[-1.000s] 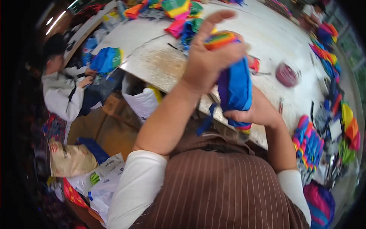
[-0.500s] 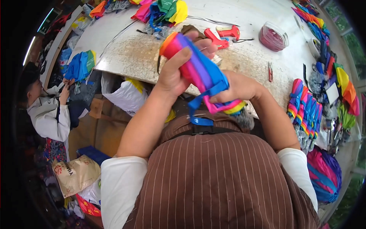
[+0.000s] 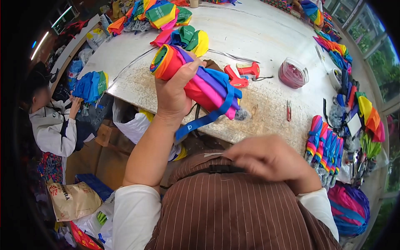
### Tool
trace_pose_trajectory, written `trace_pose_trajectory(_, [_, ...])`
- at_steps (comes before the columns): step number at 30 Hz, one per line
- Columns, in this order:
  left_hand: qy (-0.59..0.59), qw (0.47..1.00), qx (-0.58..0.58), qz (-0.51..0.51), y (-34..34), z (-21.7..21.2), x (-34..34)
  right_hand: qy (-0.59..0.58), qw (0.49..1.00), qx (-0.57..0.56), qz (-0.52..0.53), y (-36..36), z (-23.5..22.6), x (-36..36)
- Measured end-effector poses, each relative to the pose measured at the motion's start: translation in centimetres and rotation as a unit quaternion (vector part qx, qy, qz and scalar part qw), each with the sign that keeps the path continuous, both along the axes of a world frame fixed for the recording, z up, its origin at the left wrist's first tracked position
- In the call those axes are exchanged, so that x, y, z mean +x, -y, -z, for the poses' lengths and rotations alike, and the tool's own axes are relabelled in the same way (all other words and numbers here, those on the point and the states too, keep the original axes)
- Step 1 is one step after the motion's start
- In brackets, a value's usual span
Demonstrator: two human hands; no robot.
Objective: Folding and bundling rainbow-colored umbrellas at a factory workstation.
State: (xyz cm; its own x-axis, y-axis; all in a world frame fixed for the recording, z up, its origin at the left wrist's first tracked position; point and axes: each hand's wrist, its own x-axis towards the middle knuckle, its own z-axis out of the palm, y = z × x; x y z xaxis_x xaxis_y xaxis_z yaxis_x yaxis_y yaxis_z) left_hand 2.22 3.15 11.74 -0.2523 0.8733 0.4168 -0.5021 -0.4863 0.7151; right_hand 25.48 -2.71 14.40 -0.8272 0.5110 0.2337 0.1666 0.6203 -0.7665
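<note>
My left hand (image 3: 177, 87) is wrapped round a rolled rainbow folding umbrella (image 3: 204, 85), held tilted over the table's near edge. Its rolled cloth end points up and left, while a grey, plastic-looking end (image 3: 242, 114) shows at the lower right. A blue strap (image 3: 204, 121) runs round the cloth and dangles loose toward the lower left. Apart from the umbrella, my right hand (image 3: 268, 158) hovers in front of the brown striped apron (image 3: 233, 208). Motion smears its fingers, which look bent; nothing can be made out in them.
On the white table (image 3: 266, 54) lie red glue guns (image 3: 239, 75), a clear tub (image 3: 293, 73), small red snips (image 3: 288, 111) and heaps of umbrella cloth (image 3: 187, 39). Several rolled umbrellas (image 3: 325, 143) are stacked at right. At left, another person (image 3: 52, 125) handles blue cloth (image 3: 87, 86).
My right hand has let go of the umbrella and come down toward the apron. My left hand has carried the umbrella left, and the strap now hangs free. The view has tipped up slightly.
</note>
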Motion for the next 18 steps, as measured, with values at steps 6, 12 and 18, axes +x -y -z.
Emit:
trace_pose_trajectory(6, [-0.017, 0.997, 0.049, 0.053, 0.2, -0.4, 1.6, -0.095, 0.870, -0.432, 0.217, -5.6, 2.3, -1.1])
trace_pose_trajectory(12, [0.216, 0.964, -0.105, 0.118, -0.8, 0.3, 2.8, -0.055, 0.839, -0.529, 0.113, -2.3, 5.5, -6.0])
trace_pose_trajectory(18, [0.252, 0.938, -0.153, 0.181, 0.1, 2.3, 3.2, -0.256, 0.948, -0.130, 0.139, -7.6, 14.7, -2.8])
